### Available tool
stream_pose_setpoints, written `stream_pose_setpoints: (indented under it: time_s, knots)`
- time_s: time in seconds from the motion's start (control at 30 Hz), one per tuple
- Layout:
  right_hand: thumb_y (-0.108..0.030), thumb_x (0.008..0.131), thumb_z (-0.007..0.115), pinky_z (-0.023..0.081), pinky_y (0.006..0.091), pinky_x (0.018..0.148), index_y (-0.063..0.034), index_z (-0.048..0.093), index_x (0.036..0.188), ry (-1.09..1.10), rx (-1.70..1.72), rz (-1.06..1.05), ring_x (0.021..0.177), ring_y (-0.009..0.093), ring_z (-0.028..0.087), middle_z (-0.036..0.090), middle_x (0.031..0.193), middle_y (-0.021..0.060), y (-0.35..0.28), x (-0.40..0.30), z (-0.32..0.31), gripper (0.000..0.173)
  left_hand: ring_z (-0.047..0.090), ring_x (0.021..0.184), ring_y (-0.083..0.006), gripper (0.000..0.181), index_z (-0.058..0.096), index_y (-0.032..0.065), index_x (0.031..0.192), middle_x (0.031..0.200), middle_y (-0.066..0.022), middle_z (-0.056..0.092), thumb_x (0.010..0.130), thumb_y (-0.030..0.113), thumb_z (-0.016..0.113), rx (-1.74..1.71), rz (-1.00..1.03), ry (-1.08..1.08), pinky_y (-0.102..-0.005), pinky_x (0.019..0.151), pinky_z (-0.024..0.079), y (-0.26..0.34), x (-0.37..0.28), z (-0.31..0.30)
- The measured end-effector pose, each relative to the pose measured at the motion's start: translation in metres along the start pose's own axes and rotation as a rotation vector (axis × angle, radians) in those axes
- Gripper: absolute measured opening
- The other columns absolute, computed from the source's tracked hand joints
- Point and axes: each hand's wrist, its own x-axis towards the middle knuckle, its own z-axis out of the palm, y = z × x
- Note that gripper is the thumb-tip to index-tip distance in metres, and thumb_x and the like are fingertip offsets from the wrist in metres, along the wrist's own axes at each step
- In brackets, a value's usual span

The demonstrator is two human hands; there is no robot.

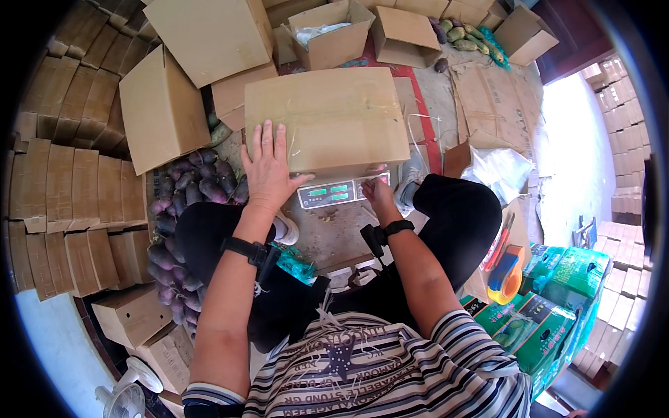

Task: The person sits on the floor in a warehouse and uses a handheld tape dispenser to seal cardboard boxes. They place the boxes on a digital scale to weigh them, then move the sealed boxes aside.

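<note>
A closed cardboard carton [334, 117] stands in front of me, behind the display panel of a digital scale [330, 193]. My left hand [269, 170] lies on the carton's near left part, its fingers spread and its thumb along the lower edge. By the right end of the scale's panel is my right hand [379, 193], its fingers curled near the keys and the carton's lower edge. Part of those fingers is hidden, so I cannot tell whether they grip anything. Green digits are lit on the panel. The carton covers the scale's platform.
Purple-skinned radishes [201, 180] lie heaped at left beside an open carton [162, 109]. Flattened cartons [78, 188] are stacked along the left. At right are a tape dispenser [504, 274], clear plastic bags [496, 170] and green printed boxes [533, 326]. Green radishes [468, 39] lie at back right.
</note>
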Motion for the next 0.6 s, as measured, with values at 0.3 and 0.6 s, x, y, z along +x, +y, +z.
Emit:
stream_pose_setpoints:
  time_s: [0.3,0.6]
  knots:
    - [-0.023,0.092,0.046,0.048,0.0371,0.087,-0.005,0.052,0.114,-0.037,0.233,-0.023,0.1,0.025,0.063,0.063,0.109,0.0115,-0.016,-0.012,0.017,0.029,0.02,0.139,-0.0326,0.114,0.023,0.0078,0.145,0.149,-0.0166,0.023,0.056,0.05,0.08,-0.013,0.007,0.001,-0.0571,0.105,0.024,0.0,0.001,0.0]
    - [-0.023,0.09,0.041,0.05,0.0438,0.078,-0.0019,0.047,0.102,0.314,0.313,0.03,0.094,0.032,0.062,0.059,0.106,0.0175,-0.017,-0.023,0.015,0.025,0.019,0.139,-0.0329,0.113,0.023,0.0079,0.145,0.149,-0.0167,0.022,0.058,0.05,0.08,-0.009,0.001,-0.019,-0.0571,0.105,0.024,0.001,0.0,-0.002]
